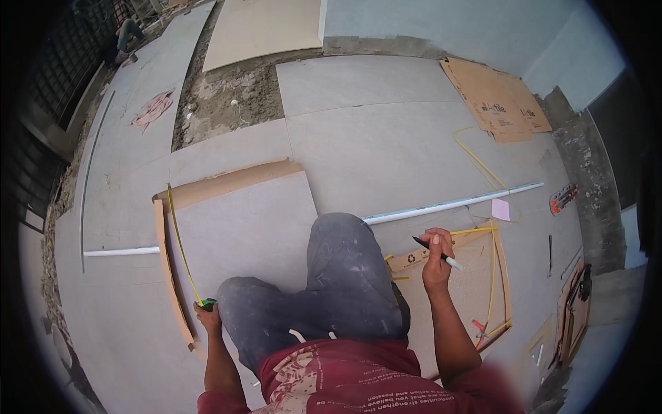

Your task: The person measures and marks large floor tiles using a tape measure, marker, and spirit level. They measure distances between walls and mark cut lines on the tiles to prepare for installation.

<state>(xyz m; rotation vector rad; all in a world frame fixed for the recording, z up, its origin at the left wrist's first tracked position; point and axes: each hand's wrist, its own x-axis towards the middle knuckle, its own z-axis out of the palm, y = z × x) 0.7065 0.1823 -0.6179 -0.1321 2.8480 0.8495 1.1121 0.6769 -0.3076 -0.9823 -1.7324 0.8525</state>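
Note:
My left hand (208, 319) is closed round a green and black tape measure (206, 303) near the left edge of a large grey tile (252, 221). Its yellow blade (181, 241) is pulled out along that edge, up to the tile's far left corner. Cardboard (234, 182) shows under the tile's far and left edges. In my raised right hand (437, 261) is a marker pen (452, 263), with a dark pointed end and a pale end. My knees rest on or over the near part of the tile, and my legs hide that part.
A long white pipe (455, 203) lies right of my knee. Beyond it are flattened cardboard (493, 100) and an orange and black tool (563, 199). An open carton (507, 276) with yellow strapping is beside me. Rough soil (238, 103) fills a gap between far tiles; a pink cloth (153, 110) lies far left.

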